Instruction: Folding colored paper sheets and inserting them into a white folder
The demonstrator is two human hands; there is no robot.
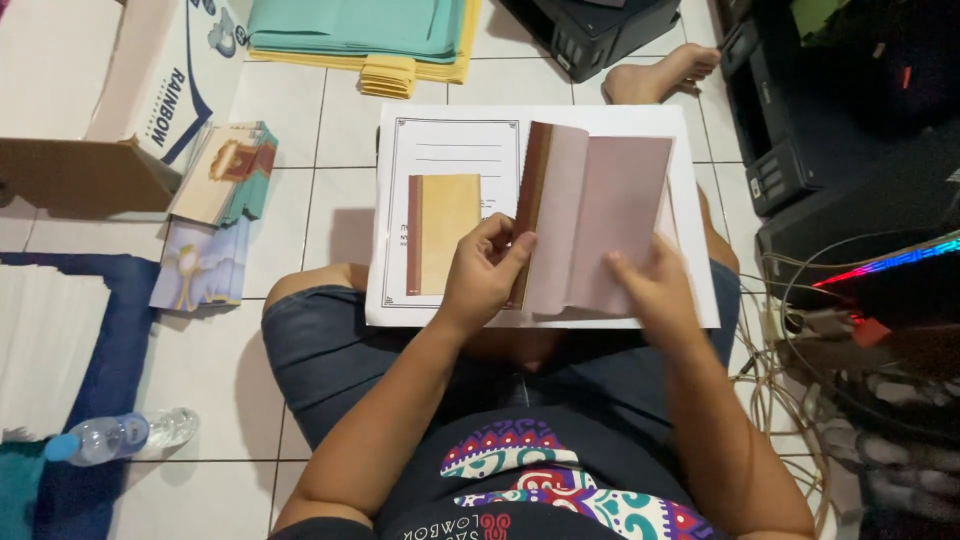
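I sit on a tiled floor with a stack of large white printed sheets across my lap. On it lies a small tan booklet with a dark red spine. My left hand pinches the brown spine edge of a pinkish folded cover that stands half open on the sheets. My right hand holds the lower right part of that cover, thumb on its inner face.
A cardboard box and stacks of illustrated covers lie at the left. Teal and yellow paper piles sit at the top. A plastic bottle lies at lower left. Black printers and tangled cables crowd the right.
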